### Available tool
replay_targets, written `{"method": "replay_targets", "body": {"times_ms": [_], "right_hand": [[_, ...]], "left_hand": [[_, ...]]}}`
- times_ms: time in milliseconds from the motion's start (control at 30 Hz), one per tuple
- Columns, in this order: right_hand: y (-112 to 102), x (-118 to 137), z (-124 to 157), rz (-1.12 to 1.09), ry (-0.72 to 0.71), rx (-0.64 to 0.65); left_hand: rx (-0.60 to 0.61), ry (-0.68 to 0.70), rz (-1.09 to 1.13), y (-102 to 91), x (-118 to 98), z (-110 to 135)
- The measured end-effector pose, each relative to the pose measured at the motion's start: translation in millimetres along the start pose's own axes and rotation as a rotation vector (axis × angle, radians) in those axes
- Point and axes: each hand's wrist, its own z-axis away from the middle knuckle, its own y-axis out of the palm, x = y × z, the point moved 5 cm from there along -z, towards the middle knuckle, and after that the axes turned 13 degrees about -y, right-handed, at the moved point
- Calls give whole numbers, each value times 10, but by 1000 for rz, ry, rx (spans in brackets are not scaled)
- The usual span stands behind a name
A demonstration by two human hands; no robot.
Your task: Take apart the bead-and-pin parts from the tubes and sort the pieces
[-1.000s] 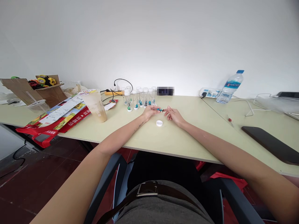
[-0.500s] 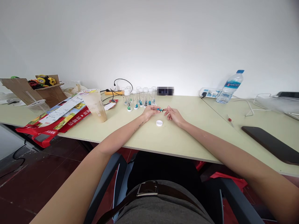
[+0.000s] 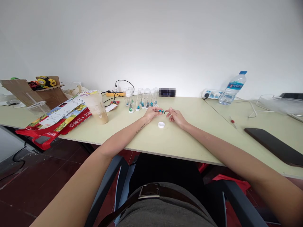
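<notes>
My left hand [image 3: 151,115] is closed around a small teal-and-black piece [image 3: 161,111], which juts out to the right between the fingertips. Its exact kind is too small to make out. My right hand [image 3: 175,117] meets it from the other side, fingers bent, fingertips at the black end. A round white cap [image 3: 161,125] lies on the table just below both hands. Behind my left hand stand several clear tubes [image 3: 147,96] with white ends, holding small teal and green pieces.
A plastic drink cup [image 3: 96,108] stands left beside a red printed bag [image 3: 75,123]. Further left is an open cardboard box [image 3: 50,94]. On the right are a water bottle [image 3: 233,90], a power strip [image 3: 213,94], a small red-tipped item [image 3: 233,121] and a dark phone [image 3: 274,145].
</notes>
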Motion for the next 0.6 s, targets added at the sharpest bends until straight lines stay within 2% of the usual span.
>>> {"method": "replay_targets", "body": {"times_ms": [600], "right_hand": [[0,13,4,17,-9,-4]], "left_hand": [[1,-4,-3,2,0,6]]}}
